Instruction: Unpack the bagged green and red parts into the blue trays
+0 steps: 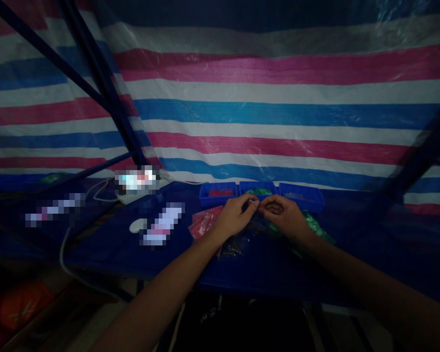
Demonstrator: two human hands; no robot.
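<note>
Over the blue table, my left hand and my right hand meet with their fingertips close together. Both hands are closed in a pinch, and what they hold, if anything, is too small and dark to name. Red plastic packets lie beside my left hand. Green packets lie beside and partly under my right forearm. Below my hands are small clear bags with thin bits in them, hard to make out in the dim light.
Behind my hands stand a blue tray with red packets, one with green packets and one with pale contents. To the left are a white round object, a white power strip and a cable. Dark metal poles frame a striped tarp.
</note>
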